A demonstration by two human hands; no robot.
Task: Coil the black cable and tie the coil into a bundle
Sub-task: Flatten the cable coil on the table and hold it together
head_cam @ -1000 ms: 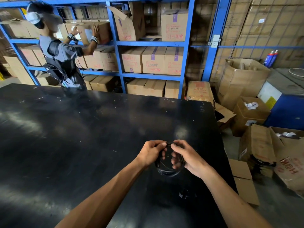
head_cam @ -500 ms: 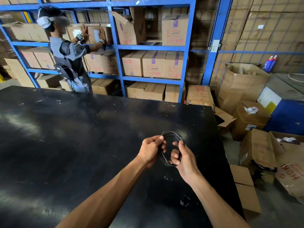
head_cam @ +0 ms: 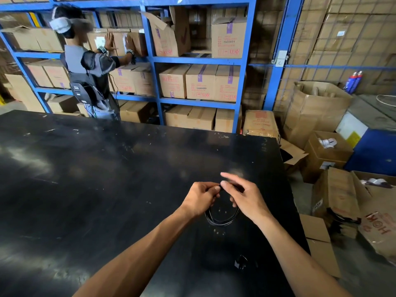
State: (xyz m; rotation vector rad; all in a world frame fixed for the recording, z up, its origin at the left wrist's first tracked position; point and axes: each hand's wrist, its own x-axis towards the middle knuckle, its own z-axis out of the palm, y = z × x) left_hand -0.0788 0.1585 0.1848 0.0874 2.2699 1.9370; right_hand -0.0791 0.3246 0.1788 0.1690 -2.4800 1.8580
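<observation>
A thin black cable hangs as a small round coil of several loops just above the black table. My left hand pinches the top of the coil with closed fingers. My right hand meets it at the same spot, thumb and middle fingers on the cable, index finger stretched out and blurred. The upper part of the coil is hidden behind both hands.
A small black piece lies on the table near me. The table's right edge drops to a floor crowded with open cardboard boxes. Behind the table stands a blue rack of cartons, where another person handles a box.
The coil was held upright between my hands; now it hangs lower beneath them, with both hands pinching its top. My right index finger has swung out. The view has tilted down a little.
</observation>
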